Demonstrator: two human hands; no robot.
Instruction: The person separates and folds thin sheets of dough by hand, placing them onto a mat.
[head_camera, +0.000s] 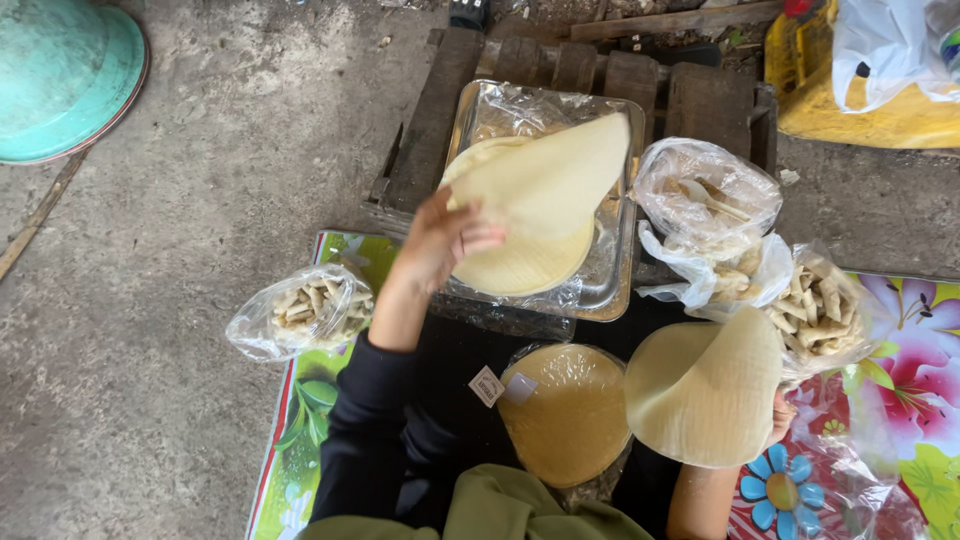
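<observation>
Mat (905, 340): it lay under us.
Tray (612, 270): it held the wrapper stack.
Left hand (440, 245): our fingers pinched one wrapper (550, 180), lifted over the tray.
Right hand (778, 415): it held another wrapper (705, 390); fingers hidden, we could not tell.
Risk: we thought the thin wrappers could crack if bent hard.

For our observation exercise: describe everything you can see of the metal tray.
The metal tray is rectangular, shiny, with rounded corners, lined with crinkled clear plastic. It rests on a dark wooden pallet. A stack of pale round sheets lies inside; the left hand lifts the top sheet off it.
</observation>
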